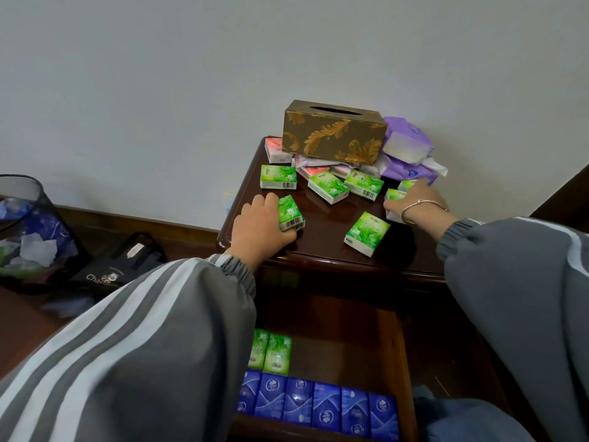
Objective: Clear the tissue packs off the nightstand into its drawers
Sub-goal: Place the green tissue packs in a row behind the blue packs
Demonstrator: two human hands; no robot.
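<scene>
Several green tissue packs (329, 186) lie scattered on the dark wooden nightstand (322, 231). My left hand (259, 229) is closed around one green pack (290, 213) near the front left corner. My right hand (414, 199) grips another green pack (394, 195) at the right side, partly hiding it. Pink packs (275, 150) and purple packs (406, 145) are piled at the back. Below, the open drawer (344, 349) holds a row of blue packs (326, 406) and two green packs (271, 350).
A brown and gold tissue box (333, 132) rests on the pile at the back. On the floor to the left are a mesh bin (28, 231) with rubbish and a black bag (124, 263). A white wall rises behind.
</scene>
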